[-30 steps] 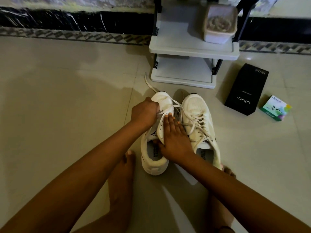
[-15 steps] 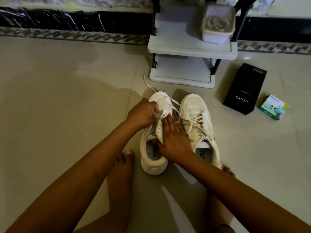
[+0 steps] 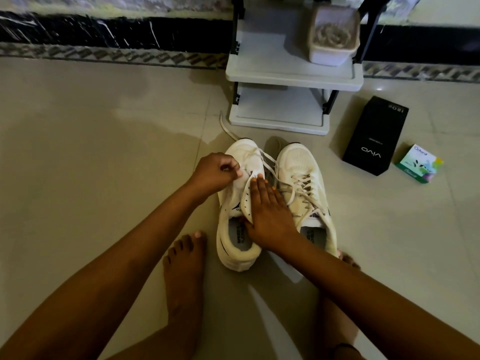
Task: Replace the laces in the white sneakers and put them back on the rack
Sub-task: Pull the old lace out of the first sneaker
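Observation:
Two white sneakers stand side by side on the floor, toes toward the rack. On the left sneaker [image 3: 233, 203] my left hand [image 3: 215, 172] is curled and pinches a white lace [image 3: 267, 162] near the toe end of the eyelets. My right hand [image 3: 267, 211] lies with straight fingers on the same shoe's tongue and eyelet flap, thumb at the shoe's opening. The right sneaker [image 3: 306, 183] is laced, with loose lace ends draped over it. One lace end trails on the floor toward the white shoe rack [image 3: 293, 76].
A whitish tub [image 3: 332, 40] holding laces sits on the rack's upper shelf. A black phone box [image 3: 374, 136] and a small green box [image 3: 418, 163] lie on the tiles to the right. My bare feet rest beside the sneakers' heels.
My left hand has shifted slightly left and away from the shoe, drawing the lace with it. My right hand stays pressed on the left sneaker.

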`<state>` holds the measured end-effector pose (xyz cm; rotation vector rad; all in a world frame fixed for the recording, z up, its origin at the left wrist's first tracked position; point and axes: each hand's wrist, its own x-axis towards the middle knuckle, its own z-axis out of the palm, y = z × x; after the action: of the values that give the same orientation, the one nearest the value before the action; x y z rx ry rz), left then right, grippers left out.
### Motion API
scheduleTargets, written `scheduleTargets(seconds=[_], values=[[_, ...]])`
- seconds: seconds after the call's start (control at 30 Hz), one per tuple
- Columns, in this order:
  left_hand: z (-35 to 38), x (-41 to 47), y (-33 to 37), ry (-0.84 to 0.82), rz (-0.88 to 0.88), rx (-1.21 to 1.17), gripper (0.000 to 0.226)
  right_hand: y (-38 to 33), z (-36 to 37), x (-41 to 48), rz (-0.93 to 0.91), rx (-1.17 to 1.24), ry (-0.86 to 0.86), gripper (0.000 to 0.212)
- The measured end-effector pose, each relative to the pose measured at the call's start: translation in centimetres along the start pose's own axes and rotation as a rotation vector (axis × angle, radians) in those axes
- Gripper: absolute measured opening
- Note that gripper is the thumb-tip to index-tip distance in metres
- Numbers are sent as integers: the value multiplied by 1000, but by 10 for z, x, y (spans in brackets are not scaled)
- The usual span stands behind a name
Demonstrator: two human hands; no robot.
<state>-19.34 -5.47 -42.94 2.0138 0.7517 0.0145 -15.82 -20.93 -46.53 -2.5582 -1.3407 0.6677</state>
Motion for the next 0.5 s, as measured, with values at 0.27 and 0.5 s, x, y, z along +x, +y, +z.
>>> scheduleTargets(seconds=[0.27,0.5], values=[[14,-21,23,-152,55,-117,6,-5,-4,2,4,0,-53,74],[-1,-10,53,135,68,-319,11,-3,-6,6,-16,17,-22,89]])
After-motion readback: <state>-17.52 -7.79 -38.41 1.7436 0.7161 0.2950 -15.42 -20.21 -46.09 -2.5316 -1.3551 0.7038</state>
